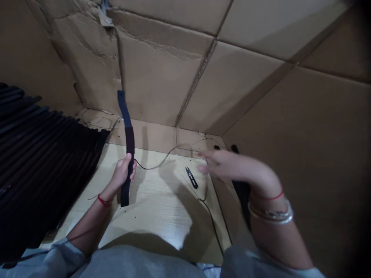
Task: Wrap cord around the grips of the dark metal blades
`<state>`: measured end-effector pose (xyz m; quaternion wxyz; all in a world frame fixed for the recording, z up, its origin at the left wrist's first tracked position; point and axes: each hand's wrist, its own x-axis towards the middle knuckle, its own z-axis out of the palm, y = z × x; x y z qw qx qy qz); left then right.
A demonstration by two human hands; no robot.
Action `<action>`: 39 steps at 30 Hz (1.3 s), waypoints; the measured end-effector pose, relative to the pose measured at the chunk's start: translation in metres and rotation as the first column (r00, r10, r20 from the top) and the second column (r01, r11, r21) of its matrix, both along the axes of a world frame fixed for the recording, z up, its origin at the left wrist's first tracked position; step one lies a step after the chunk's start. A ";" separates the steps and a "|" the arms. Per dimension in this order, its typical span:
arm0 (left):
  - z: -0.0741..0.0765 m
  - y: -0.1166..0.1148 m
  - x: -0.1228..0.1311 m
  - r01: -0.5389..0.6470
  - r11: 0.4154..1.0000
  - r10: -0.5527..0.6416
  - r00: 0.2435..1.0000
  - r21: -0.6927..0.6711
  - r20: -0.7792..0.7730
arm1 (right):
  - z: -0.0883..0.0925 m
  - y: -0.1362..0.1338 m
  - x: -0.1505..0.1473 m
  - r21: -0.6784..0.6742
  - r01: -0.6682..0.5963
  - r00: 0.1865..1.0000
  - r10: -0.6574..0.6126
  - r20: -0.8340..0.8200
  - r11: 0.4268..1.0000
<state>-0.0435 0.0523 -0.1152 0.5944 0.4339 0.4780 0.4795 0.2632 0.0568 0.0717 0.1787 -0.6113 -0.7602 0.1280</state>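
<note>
Between the left grip [123,173] and the right grip [228,164], a hand could pass low over the pale wooden surface [162,200], though thread snips [191,178] and a thin black thread [171,160] lie in that lane. The upright black strap [128,143] stands in the way at centre left. A stack of black strips [43,162] hems in the lower left, cardboard panels [313,135] bound the right and back, and a dark strip [242,197] blocks the space beneath the right grip.

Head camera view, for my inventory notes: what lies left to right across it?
Stacked black fabric strips, left hand gripping a long black fabric strip, black thread snips, right hand with silver bangles, brown cardboard wall
</note>
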 end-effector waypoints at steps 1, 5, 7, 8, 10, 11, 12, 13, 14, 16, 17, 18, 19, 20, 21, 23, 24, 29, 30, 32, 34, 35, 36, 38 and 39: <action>0.001 -0.003 0.003 0.025 1.000 -0.025 1.000 0.007 -0.001 | -0.010 -0.009 -0.006 -0.179 -0.091 0.993 0.102 0.052 0.980; 0.019 -0.019 0.018 0.166 0.986 -0.166 0.986 0.028 -0.012 | -0.051 -0.041 -0.031 -0.428 -0.297 0.951 0.304 -0.054 0.854; 0.040 -0.029 0.025 0.231 0.972 -0.229 0.973 0.040 -0.040 | -0.062 -0.049 -0.047 -0.300 -0.391 0.916 0.335 -0.221 0.870; 0.053 -0.032 0.029 0.275 0.960 -0.272 0.961 0.054 -0.059 | -0.064 -0.051 -0.057 -0.210 -0.426 0.879 0.349 -0.325 0.880; 0.079 -0.038 0.036 0.389 0.910 -0.360 0.913 0.146 -0.191 | -0.067 -0.053 -0.076 -0.066 -0.468 0.760 0.364 -0.539 0.881; 0.091 -0.039 0.039 0.397 0.893 -0.332 0.899 0.212 -0.286 | -0.068 -0.053 -0.085 -0.050 -0.489 0.690 0.351 -0.633 0.871; 0.101 -0.040 0.043 0.386 0.885 -0.280 0.888 0.260 -0.364 | -0.068 -0.053 -0.093 -0.062 -0.503 0.629 0.316 -0.711 0.862; 0.108 -0.039 0.047 0.370 0.880 -0.227 0.878 0.296 -0.422 | -0.070 -0.053 -0.099 -0.089 -0.508 0.582 0.265 -0.769 0.856; 0.113 -0.038 0.050 0.349 0.883 -0.183 0.872 0.315 -0.454 | -0.071 -0.051 -0.103 -0.114 -0.506 0.547 0.216 -0.808 0.855; 0.115 -0.034 0.056 0.288 0.910 -0.140 0.891 0.299 -0.432 | -0.074 -0.047 -0.108 -0.121 -0.462 0.490 0.139 -0.860 0.879; 0.114 -0.031 0.058 0.264 0.925 -0.143 0.909 0.275 -0.392 | -0.075 -0.044 -0.109 -0.102 -0.424 0.459 0.116 -0.881 0.900; 0.111 -0.029 0.059 0.255 0.934 -0.161 0.925 0.248 -0.345 | -0.077 -0.040 -0.109 -0.078 -0.378 0.423 0.097 -0.901 0.923; 0.108 -0.026 0.060 0.266 0.938 -0.195 0.936 0.224 -0.292 | -0.078 -0.036 -0.108 -0.056 -0.335 0.383 0.081 -0.920 0.941; 0.104 -0.024 0.059 0.295 0.933 -0.245 0.940 0.204 -0.238 | -0.079 -0.033 -0.107 -0.046 -0.310 0.344 0.067 -0.937 0.950; 0.101 -0.023 0.058 0.337 0.922 -0.304 0.935 0.190 -0.182 | -0.080 -0.030 -0.106 -0.047 -0.312 0.303 0.053 -0.951 0.949; 0.097 -0.022 0.054 0.422 0.889 -0.417 0.907 0.180 -0.065 | -0.082 -0.027 -0.102 -0.063 -0.389 0.219 0.026 -0.975 0.919; 0.095 -0.023 0.052 0.458 0.871 -0.463 0.886 0.176 -0.011 | -0.082 -0.027 -0.100 -0.068 -0.448 0.183 0.017 -0.983 0.891; 0.094 -0.024 0.048 0.660 0.746 -0.660 0.751 0.094 -0.031 | -0.077 -0.033 -0.095 -0.047 -0.538 0.168 0.053 -0.984 0.841; 0.095 -0.025 0.051 0.604 0.789 -0.596 0.797 0.118 -0.095 | -0.076 -0.034 -0.097 -0.036 -0.474 0.176 0.054 -0.983 0.880; 0.096 -0.026 0.058 0.392 0.890 -0.347 0.913 0.231 -0.213 | -0.076 -0.033 -0.103 -0.017 -0.272 0.169 0.030 -0.985 0.962; 0.098 -0.028 0.065 0.208 0.927 -0.139 0.963 0.312 -0.229 | -0.079 -0.030 -0.107 -0.032 -0.121 0.130 -0.016 -0.991 0.992; 0.098 -0.029 0.068 0.178 0.935 -0.123 0.974 0.307 -0.190 | -0.080 -0.028 -0.108 -0.056 -0.124 0.109 -0.042 -0.993 0.991; 0.098 -0.029 0.070 0.190 0.943 -0.161 0.979 0.273 -0.124 | -0.082 -0.026 -0.108 -0.087 -0.179 0.094 -0.071 -0.993 0.980; 0.097 -0.027 0.071 0.322 0.931 -0.334 0.942 0.169 0.043 | -0.084 -0.022 -0.106 -0.145 -0.324 0.107 -0.116 -0.987 0.935; 0.095 -0.025 0.070 0.406 0.904 -0.421 0.901 0.133 0.103 | -0.084 -0.020 -0.104 -0.148 -0.340 0.126 -0.111 -0.986 0.929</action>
